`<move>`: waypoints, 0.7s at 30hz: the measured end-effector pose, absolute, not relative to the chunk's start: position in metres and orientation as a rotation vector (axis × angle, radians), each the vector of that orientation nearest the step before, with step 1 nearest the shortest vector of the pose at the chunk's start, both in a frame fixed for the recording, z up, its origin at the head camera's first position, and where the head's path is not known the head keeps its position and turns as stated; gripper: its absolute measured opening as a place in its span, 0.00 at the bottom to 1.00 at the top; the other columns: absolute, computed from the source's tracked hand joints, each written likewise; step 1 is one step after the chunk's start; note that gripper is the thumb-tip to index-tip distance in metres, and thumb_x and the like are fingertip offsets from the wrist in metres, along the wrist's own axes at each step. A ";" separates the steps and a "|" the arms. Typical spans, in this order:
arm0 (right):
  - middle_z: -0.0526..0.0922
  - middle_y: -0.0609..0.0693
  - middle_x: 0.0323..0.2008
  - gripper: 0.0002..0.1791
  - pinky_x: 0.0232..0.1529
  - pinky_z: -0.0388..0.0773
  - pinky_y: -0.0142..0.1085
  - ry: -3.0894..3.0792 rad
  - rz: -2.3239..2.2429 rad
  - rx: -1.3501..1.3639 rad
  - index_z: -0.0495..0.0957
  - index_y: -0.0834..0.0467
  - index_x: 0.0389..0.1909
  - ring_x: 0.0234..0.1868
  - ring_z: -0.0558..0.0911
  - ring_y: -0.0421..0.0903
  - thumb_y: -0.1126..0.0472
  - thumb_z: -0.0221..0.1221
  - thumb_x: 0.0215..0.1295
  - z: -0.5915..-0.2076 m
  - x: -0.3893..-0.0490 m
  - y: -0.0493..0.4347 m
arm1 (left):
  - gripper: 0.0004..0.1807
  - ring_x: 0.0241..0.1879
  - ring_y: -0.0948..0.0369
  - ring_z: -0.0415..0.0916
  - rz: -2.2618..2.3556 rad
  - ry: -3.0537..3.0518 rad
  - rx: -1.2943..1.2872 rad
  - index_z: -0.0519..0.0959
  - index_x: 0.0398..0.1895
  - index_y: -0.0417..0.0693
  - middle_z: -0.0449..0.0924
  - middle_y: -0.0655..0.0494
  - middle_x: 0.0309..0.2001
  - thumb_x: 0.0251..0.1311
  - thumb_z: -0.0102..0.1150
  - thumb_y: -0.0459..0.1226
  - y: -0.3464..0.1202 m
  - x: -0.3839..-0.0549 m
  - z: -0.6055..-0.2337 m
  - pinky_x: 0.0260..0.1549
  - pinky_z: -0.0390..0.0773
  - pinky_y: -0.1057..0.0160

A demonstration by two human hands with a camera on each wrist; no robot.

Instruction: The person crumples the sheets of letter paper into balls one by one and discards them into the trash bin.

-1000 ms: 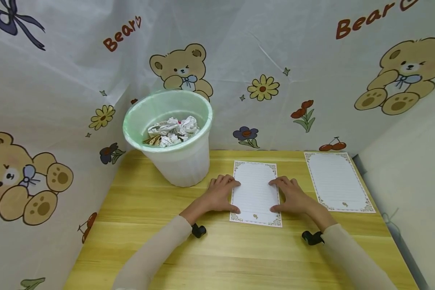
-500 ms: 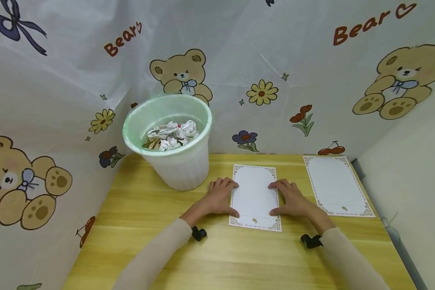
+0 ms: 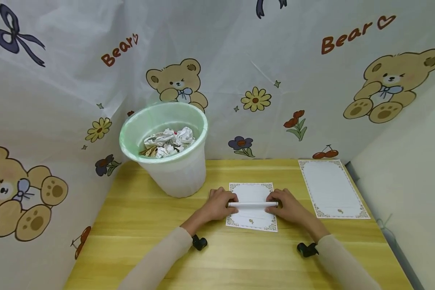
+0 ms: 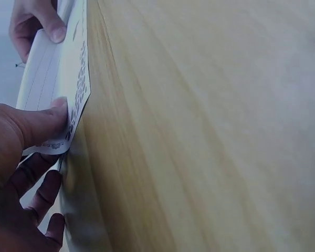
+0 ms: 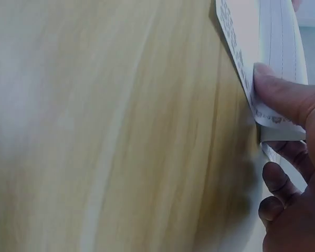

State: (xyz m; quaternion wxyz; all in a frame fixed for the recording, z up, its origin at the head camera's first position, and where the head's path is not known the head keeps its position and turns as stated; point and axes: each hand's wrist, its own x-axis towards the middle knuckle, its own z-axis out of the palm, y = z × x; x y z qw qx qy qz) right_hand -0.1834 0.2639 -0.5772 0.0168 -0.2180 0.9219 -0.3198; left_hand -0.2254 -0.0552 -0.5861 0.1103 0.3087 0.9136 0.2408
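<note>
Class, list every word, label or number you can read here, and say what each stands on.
"Bear" with heart: printed backdrop, upper left.
"Bear" with heart: same backdrop, upper right.
Pinched sheet, flat sheet, crumpled paper: any lettering is too small to read.

Indoor tabletop nook, home or studio unclear
Bear-print backdrop [image 3: 217, 44] fills the upper frame; wood-grain table [image 3: 246, 259] lower centre.

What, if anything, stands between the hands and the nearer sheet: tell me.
Nothing visible: the left hand and right hand pinch the nearer sheet at its opposite sides. The bin stands apart, to the left.
</note>
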 end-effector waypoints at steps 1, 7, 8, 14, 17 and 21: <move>0.83 0.41 0.38 0.09 0.43 0.63 0.35 2.871 -0.983 -0.667 0.85 0.48 0.43 0.39 0.66 0.41 0.54 0.75 0.67 -0.578 -0.183 0.263 | 0.08 0.40 0.63 0.63 0.718 2.682 0.901 0.85 0.42 0.65 0.82 0.72 0.37 0.68 0.73 0.51 -0.055 -0.225 -0.587 0.56 0.61 0.52; 0.83 0.40 0.36 0.07 0.40 0.63 0.35 2.886 -0.981 -0.593 0.86 0.48 0.41 0.38 0.65 0.43 0.56 0.74 0.68 -0.580 -0.185 0.260 | 0.06 0.38 0.63 0.64 0.777 2.704 0.903 0.87 0.43 0.60 0.84 0.67 0.36 0.70 0.72 0.48 -0.054 -0.224 -0.588 0.56 0.62 0.52; 0.84 0.41 0.37 0.06 0.40 0.63 0.35 2.886 -0.995 -0.584 0.86 0.48 0.41 0.38 0.66 0.43 0.56 0.74 0.68 -0.581 -0.186 0.260 | 0.07 0.38 0.63 0.65 0.786 2.707 0.903 0.88 0.45 0.59 0.85 0.66 0.38 0.70 0.71 0.47 -0.054 -0.224 -0.588 0.56 0.62 0.51; 0.88 0.45 0.40 0.07 0.42 0.65 0.34 2.900 -1.125 -0.471 0.87 0.52 0.41 0.40 0.69 0.43 0.58 0.75 0.67 -0.579 -0.186 0.262 | 0.10 0.43 0.63 0.69 0.862 2.719 0.904 0.86 0.51 0.55 0.84 0.61 0.42 0.75 0.67 0.47 -0.056 -0.224 -0.588 0.56 0.62 0.52; 0.83 0.48 0.37 0.07 0.40 0.64 0.34 2.893 -1.242 -0.404 0.87 0.51 0.42 0.39 0.69 0.44 0.58 0.74 0.68 -0.573 -0.183 0.263 | 0.06 0.42 0.64 0.72 1.010 2.693 0.878 0.83 0.49 0.57 0.84 0.62 0.42 0.76 0.65 0.45 -0.058 -0.222 -0.582 0.57 0.65 0.54; 0.79 0.48 0.35 0.06 0.36 0.63 0.34 2.870 -1.409 -0.337 0.86 0.49 0.43 0.36 0.68 0.43 0.58 0.73 0.70 -0.561 -0.180 0.260 | 0.03 0.44 0.66 0.78 1.298 2.569 0.793 0.80 0.47 0.60 0.86 0.64 0.47 0.77 0.64 0.44 -0.063 -0.219 -0.567 0.52 0.77 0.63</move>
